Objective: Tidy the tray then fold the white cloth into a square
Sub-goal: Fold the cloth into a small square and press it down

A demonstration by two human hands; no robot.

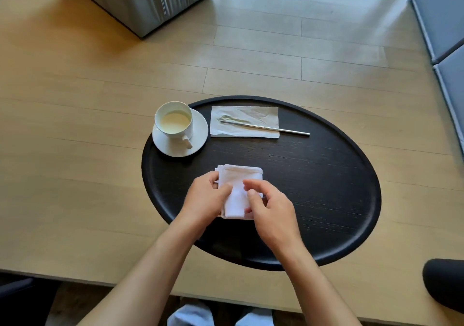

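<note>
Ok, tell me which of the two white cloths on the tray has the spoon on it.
The flat napkin at the tray's far side, beside the cup; the spoon lies across it. The other is under the hands.

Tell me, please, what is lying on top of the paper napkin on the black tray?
A thin metal utensil lies across the paper napkin, its handle reaching past the right edge onto the tray. Its head looks smeared, so its type is unclear. What is beneath the napkin is hidden.
</note>
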